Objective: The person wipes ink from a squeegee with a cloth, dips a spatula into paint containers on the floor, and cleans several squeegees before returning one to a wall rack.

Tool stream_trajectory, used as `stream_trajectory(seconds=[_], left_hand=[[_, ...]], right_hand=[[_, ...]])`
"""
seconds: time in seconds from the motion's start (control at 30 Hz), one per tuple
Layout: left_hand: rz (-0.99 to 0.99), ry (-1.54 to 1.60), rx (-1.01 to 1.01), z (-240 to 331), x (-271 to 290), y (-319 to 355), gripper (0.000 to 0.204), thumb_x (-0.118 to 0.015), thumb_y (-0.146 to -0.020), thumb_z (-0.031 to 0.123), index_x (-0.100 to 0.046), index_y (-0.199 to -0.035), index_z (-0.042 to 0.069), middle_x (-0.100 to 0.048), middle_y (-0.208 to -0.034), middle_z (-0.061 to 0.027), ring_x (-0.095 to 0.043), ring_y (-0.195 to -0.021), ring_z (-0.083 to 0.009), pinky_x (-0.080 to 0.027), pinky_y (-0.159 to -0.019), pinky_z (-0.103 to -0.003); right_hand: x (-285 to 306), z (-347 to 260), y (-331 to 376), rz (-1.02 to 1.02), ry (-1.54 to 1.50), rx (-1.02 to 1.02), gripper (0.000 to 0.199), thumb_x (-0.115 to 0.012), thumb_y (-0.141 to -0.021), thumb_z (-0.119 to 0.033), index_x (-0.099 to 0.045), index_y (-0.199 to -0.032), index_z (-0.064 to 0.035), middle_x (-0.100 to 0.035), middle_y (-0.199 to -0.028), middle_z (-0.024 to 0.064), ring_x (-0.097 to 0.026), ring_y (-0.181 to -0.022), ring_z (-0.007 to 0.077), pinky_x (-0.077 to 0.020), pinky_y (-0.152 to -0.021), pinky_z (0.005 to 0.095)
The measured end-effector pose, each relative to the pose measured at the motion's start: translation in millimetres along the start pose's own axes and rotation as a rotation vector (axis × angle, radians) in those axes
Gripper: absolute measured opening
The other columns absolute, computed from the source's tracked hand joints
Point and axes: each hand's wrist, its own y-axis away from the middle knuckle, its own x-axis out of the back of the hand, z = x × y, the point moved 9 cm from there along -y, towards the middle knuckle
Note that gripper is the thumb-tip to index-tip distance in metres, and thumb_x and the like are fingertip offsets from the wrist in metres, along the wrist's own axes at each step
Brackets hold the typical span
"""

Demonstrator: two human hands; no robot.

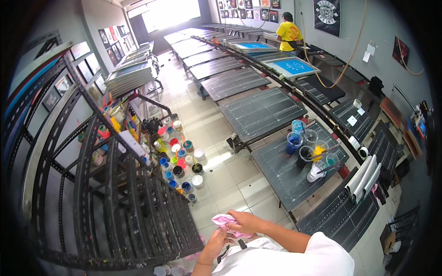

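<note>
While both hands pinched the pink rag at chest level, right hand gripped its top, left hand curled just below.

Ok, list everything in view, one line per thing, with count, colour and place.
pink cloth: one, pink and white, held between both hands, low centre
ink pots: many, mixed colours, on the floor by the rack
metal rack: one, dark, left side
printing tables: a long row, dark grey, centre to far end
cups of ink: several, blue, yellow, black and clear, on the nearest table
screen frames: two, blue mesh, farther down the row
tape rolls: a few, white, on the right-hand tables
other person: one, yellow shirt, far end
left hand: one, under the cloth
right hand: one, on top of the cloth
</note>
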Motion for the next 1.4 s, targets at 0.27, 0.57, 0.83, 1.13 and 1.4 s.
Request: stream_trajectory(seconds=[0.27, 0.57, 0.83, 1.13, 1.4], left_hand=[[-0.053, -0.273, -0.169, 32, -42, -61, 0.048, -0.045, -0.099, 0.030, -0.039, -0.136, -0.001, -0.050, -0.122, -0.0116, -0.055, -0.104, -0.0202, -0.047, -0.088, -0.034], [-0.061, -0.785, -0.524, 178, -59, 137, 0.030, -0.057, -0.093, 0.021, -0.063, -0.115, 0.001, -0.054, -0.120, -0.0158, -0.054, -0.109, -0.0281, -0.044, -0.090, -0.037], [1.643, -0.378, -1.937, 231, 17, 617, 0.020, -0.056, -0.093, 0.026, -0.055, -0.101, 0.008, -0.054, -0.086, -0.0014, -0.049, -0.074, -0.0140, -0.039, -0.059, -0.029], [2.072, 0.066, -1.772, 315, 130, 891, 0.045, -0.062, -0.087, 0.036, -0.052, -0.097, -0.006, -0.055, -0.081, -0.0117, -0.056, -0.055, -0.0189, -0.055, -0.048, -0.035], [2.037, 0.337, -2.010, 330, 162, 952, 0.040, -0.066, -0.081, 0.022, -0.054, -0.100, -0.012, -0.060, -0.089, -0.0167, -0.063, -0.062, -0.0252, -0.057, -0.048, -0.034]], right_hand=[[75, 16, -33, 0.175, -0.045, 0.127, 0.034, -0.047, -0.096, -0.029, -0.058, -0.082, 0.0001, -0.060, -0.071, 0.0172, -0.056, -0.059, 0.0347, -0.0432, -0.057, 0.0422], [-3, 77, -87, -0.042, -0.305, -0.011, 0.035, -0.044, -0.096, -0.029, -0.063, -0.096, 0.0009, -0.063, -0.078, 0.0114, -0.059, -0.071, 0.0210, -0.0452, -0.064, 0.0348], [-74, 89, -92, -0.284, -0.491, -0.282, 0.033, -0.053, -0.089, -0.026, -0.063, -0.100, 0.0032, -0.060, -0.085, 0.0068, -0.056, -0.073, 0.0136, -0.0464, -0.063, 0.0273], [-162, 53, -53, -0.369, -0.462, -0.502, 0.042, -0.064, -0.081, -0.035, -0.052, -0.116, -0.0143, -0.058, -0.105, 0.0009, -0.052, -0.093, 0.0130, -0.0464, -0.078, 0.0288], [-194, 56, -15, -0.345, -0.291, -0.617, 0.038, -0.064, -0.081, -0.033, -0.051, -0.112, -0.0154, -0.055, -0.109, 0.0027, -0.051, -0.096, 0.0150, -0.0450, -0.081, 0.0319]])
